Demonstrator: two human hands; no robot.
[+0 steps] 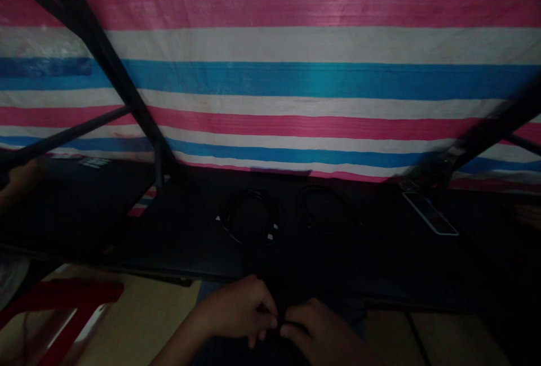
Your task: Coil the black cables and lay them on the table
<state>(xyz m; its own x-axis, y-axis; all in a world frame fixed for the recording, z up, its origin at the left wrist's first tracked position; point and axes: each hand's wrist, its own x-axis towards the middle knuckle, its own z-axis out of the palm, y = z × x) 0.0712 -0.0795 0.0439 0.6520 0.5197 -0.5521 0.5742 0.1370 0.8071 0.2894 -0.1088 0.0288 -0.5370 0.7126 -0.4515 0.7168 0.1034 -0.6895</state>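
My left hand (240, 308) is at the front edge of the black table (190, 242), its thumb and fingers pinched together. Close beside it on the right, my right hand (323, 331) has its fingers curled inward, the tips facing the left hand's across a small gap. It is too dark to make out what, if anything, is between the fingers. Beyond the hands lies a coiled black cable (231, 235) with small white tags or ends. To its right rests another dark cable coil (301, 208), barely visible against the tabletop.
A phone with a light rim (431, 214) lies at the right, near a clear plastic bag (439, 168). Dark metal struts (114, 73) rise at both sides before a striped sheet (321, 79). At left are a red stool (71, 295) and another person's hand (25, 180).
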